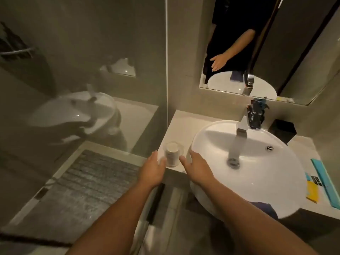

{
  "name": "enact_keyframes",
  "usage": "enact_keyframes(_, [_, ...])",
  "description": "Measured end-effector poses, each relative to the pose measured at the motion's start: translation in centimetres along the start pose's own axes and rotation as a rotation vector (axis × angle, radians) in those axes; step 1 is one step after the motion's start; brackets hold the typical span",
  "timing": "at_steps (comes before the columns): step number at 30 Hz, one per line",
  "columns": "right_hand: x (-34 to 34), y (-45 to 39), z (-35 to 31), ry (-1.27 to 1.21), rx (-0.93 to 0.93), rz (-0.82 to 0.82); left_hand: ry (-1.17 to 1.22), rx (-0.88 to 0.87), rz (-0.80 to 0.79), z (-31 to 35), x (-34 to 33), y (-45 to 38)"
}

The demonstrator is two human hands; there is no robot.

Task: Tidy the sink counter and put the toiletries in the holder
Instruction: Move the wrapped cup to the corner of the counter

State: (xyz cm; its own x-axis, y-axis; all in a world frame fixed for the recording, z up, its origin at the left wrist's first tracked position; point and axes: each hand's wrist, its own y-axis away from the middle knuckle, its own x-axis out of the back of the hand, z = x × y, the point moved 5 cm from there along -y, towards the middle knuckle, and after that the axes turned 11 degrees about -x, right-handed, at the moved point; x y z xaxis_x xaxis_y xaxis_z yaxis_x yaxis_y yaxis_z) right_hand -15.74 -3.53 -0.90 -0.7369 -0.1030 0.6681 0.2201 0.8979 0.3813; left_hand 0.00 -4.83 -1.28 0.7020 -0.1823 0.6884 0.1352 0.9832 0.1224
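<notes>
A clear glass tumbler (172, 153) stands upside down near the front edge of the pale counter (181, 124), left of the white basin (257, 173). My left hand (153, 170) is just left of the glass, fingers spread, fingertips at its base. My right hand (197, 166) is just right of it, fingers apart, its edge against the basin rim. Neither hand has closed on the glass. On the counter right of the basin lie a long teal packet (324, 183) and a yellow packet (312, 190). A black square holder (282, 130) stands behind the basin at the right.
A chrome tap (241, 133) rises over the basin, with a dark crumpled wrapper (256, 115) behind it. A mirror (294, 52) hangs above. A glass shower partition (166, 70) borders the counter's left side, and a grey mat (88, 183) lies on the floor below.
</notes>
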Motion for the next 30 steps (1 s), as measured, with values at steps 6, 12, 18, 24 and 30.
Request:
enact_keyframes(6, [-3.0,-6.7,-0.3,-0.276,-0.248,-0.073,0.268,0.135,0.11,-0.6,-1.6,-5.3])
enact_keyframes(12, [-6.2,-10.7,0.4,-0.453,-0.413,-0.087,0.324,0.154,0.094,-3.1,-3.2,-8.4])
enact_keyframes(18, [-6.7,-9.9,0.2,-0.55,-0.369,-0.085,0.427,0.114,0.008,-3.8,-4.2,-8.4])
enact_keyframes(24, [-6.3,-9.0,-0.7,-0.522,-0.286,0.013,0.448,0.061,0.032,-3.2,-4.0,-8.2])
enact_keyframes(30, [-0.4,-5.7,-2.3,-0.564,-0.195,0.172,0.421,-0.068,0.051,2.7,-1.5,-7.3])
